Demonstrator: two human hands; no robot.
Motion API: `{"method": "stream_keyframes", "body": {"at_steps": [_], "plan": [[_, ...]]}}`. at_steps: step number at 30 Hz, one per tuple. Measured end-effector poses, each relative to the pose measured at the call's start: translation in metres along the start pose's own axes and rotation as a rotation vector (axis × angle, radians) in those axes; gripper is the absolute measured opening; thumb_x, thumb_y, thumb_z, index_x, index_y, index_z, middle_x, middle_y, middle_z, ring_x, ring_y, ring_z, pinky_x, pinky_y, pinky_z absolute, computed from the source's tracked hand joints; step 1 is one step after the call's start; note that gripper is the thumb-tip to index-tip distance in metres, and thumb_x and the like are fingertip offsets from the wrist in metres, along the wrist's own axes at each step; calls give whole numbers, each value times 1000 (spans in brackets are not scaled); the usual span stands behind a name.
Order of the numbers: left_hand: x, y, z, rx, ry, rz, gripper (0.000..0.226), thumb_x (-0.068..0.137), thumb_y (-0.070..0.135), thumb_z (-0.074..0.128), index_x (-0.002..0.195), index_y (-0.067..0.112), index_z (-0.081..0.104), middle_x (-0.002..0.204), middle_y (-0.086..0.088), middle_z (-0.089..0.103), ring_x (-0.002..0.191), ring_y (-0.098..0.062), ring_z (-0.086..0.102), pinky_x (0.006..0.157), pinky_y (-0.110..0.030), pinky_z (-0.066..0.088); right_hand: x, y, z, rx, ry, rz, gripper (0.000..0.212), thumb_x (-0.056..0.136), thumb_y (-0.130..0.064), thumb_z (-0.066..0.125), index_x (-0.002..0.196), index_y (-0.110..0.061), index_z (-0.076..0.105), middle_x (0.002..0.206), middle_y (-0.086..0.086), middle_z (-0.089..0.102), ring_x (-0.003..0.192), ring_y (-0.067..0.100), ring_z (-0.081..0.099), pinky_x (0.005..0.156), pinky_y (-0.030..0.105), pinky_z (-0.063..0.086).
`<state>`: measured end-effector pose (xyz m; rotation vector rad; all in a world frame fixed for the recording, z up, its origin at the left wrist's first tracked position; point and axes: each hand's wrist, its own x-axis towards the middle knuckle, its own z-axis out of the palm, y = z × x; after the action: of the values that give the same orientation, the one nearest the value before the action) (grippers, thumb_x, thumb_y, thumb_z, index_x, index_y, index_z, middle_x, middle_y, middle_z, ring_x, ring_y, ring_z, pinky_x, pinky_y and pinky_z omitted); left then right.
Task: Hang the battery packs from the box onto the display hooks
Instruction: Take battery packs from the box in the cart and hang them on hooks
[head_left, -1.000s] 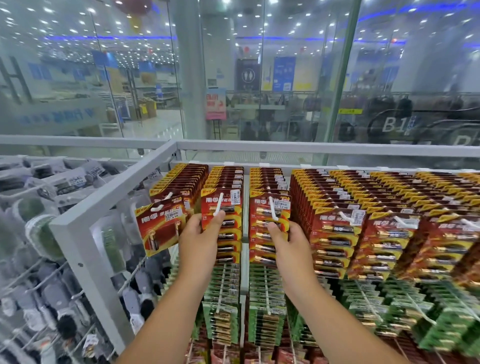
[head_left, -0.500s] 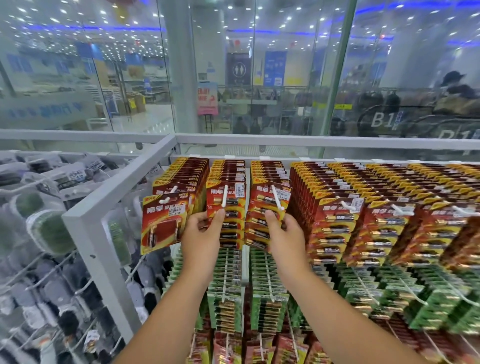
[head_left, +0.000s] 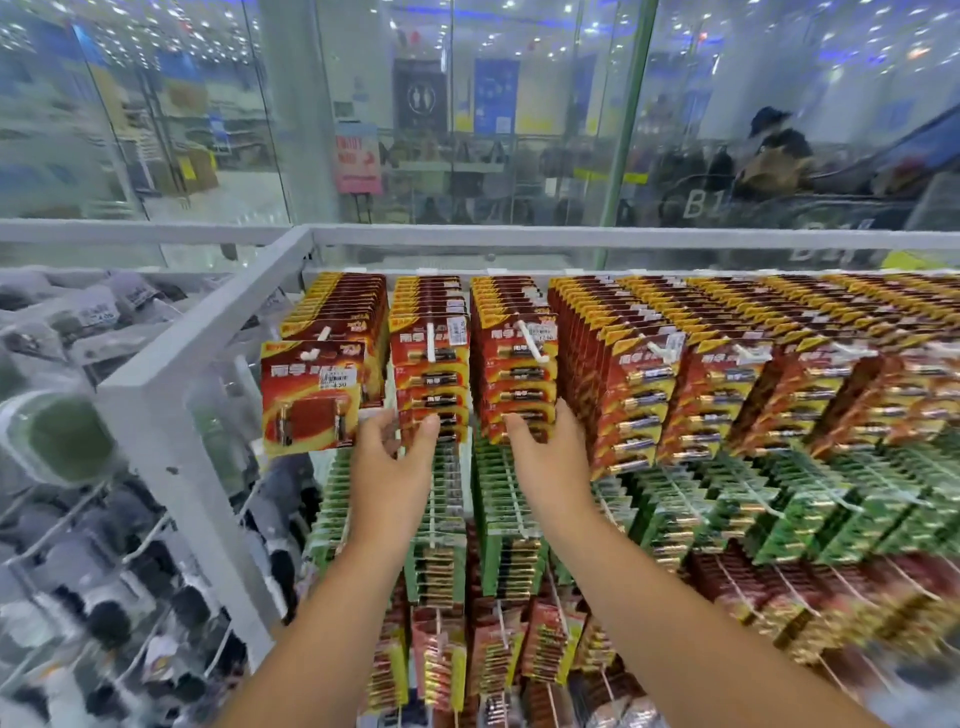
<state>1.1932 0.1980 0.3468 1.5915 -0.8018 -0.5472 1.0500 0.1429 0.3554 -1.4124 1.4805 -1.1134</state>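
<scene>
Head view — left hand (head_left: 387, 467): fingers loosely spread, thumb just touching the red battery packs (head_left: 430, 364) on their hook (head_left: 430, 340); right hand (head_left: 548, 457): fingers pressed flat beneath the neighbouring stack (head_left: 517, 364). Neither grips. Step, by my judgement: squaring hung packs — next, fetch more; box unseen.

A single wide-angle head camera looked forward and slightly down, close to the display rack (head_left: 208, 332), facing rows of hanging battery packs (head_left: 644, 384). Both forearms reached in from the bottom edge. Beyond the rack's top rail stood glass panels (head_left: 519, 130).
</scene>
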Motion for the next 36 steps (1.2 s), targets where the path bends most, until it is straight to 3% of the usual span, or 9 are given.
{"method": "stream_keyframes", "body": {"at_steps": [5,8,10,13,16,22,27,31,36], "plan": [[-23,-9,1,31,-83,9,50,97,51,67,140,28,54,137,11,56,114,-10,57,94,-31,43,-25,11,-18,71,-49,38,71,102,-49,61,162,-32,27,168,-7,27,153,19,31,122,45,35],[-40,-8,1,33,-103,22,46,97,50,66,137,30,56,137,12,57,104,1,57,91,-29,41,-42,17,-39,147,-81,46,36,102,-41,63,135,-34,49,139,-11,54,119,6,56,97,30,53],[-54,-7,3,47,-126,22,43,97,52,65,134,33,56,135,14,55,102,5,54,91,-28,41,-50,25,-59,195,-108,41,22,104,-37,63,123,-33,54,119,-15,57,102,-4,55,76,16,45],[-82,-4,11,36,-170,19,37,98,53,63,130,39,54,131,17,55,105,4,54,90,-26,40,-59,41,-97,235,-99,39,21,104,-35,63,124,-32,56,115,-18,57,102,-3,56,73,13,40],[-112,6,36,27,-186,-6,36,96,55,63,128,40,56,131,16,59,117,-10,59,98,-39,48,-67,63,-150,258,-70,58,25,103,-37,63,127,-32,56,118,-19,57,103,-7,54,73,12,40],[-204,32,142,19,-334,12,30,99,50,62,125,37,56,125,17,59,112,-8,61,95,-38,49,-84,125,-296,299,114,105,23,102,-34,67,124,-31,60,119,-14,63,109,1,60,97,30,49],[-331,43,268,-2,-483,16,33,97,45,67,126,29,62,126,11,64,111,-14,67,105,-48,53,-106,199,-453,304,275,92,17,99,-27,71,114,-28,62,105,-8,66,96,9,63,82,17,48],[-432,60,366,-5,-623,8,33,97,44,68,126,29,64,123,13,66,116,-16,66,101,-43,53,-134,246,-578,279,372,118,16,98,-19,72,111,-21,63,98,-6,65,91,10,62,82,17,48],[-522,86,466,-18,-784,-2,32,98,43,70,125,26,65,115,11,68,103,-15,70,97,-50,57,-156,295,-694,241,490,175,14,96,-19,74,103,-26,63,94,-9,67,84,2,63,71,6,46]]}}
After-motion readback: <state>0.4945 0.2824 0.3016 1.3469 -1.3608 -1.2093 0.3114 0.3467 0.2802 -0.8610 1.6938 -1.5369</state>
